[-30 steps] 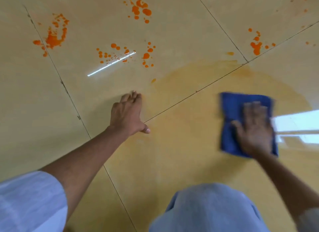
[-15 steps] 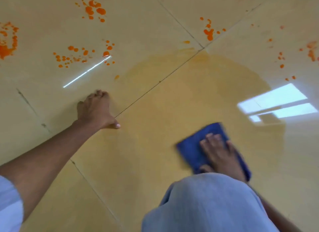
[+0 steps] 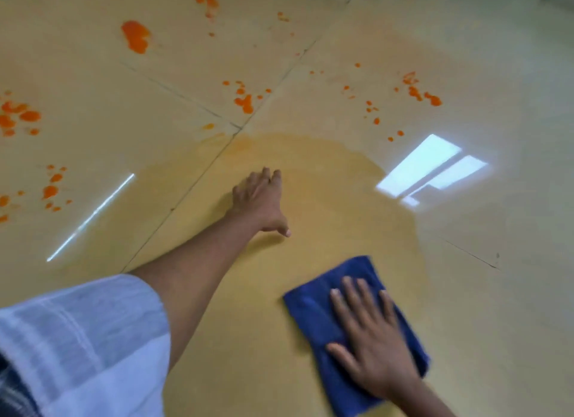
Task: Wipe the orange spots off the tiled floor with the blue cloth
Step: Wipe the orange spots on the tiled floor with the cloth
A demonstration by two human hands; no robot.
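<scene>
A folded blue cloth (image 3: 313, 308) lies flat on the beige tiled floor (image 3: 497, 308) at the lower right. My right hand (image 3: 372, 342) presses down on it with fingers spread. My left hand (image 3: 259, 201) is planted palm-down on the floor further ahead, inside a wide yellowish wet smear (image 3: 326, 174). Orange spots remain beyond the smear: a big blot (image 3: 136, 37) at the upper left, a cluster (image 3: 245, 100) by the tile joint, a cluster (image 3: 419, 93) at the upper right, and more (image 3: 18, 115) at the left edge.
Dark grout lines (image 3: 198, 177) cross the floor diagonally. A bright window reflection (image 3: 428, 165) shines on the tile at right, and a thin light streak (image 3: 90, 218) at left. My pale sleeve (image 3: 84, 339) fills the lower left corner.
The view has swung right and forward. My left hand has shifted from the tile left of the grout line onto the smeared tile. My right hand has slid the cloth while wiping.
</scene>
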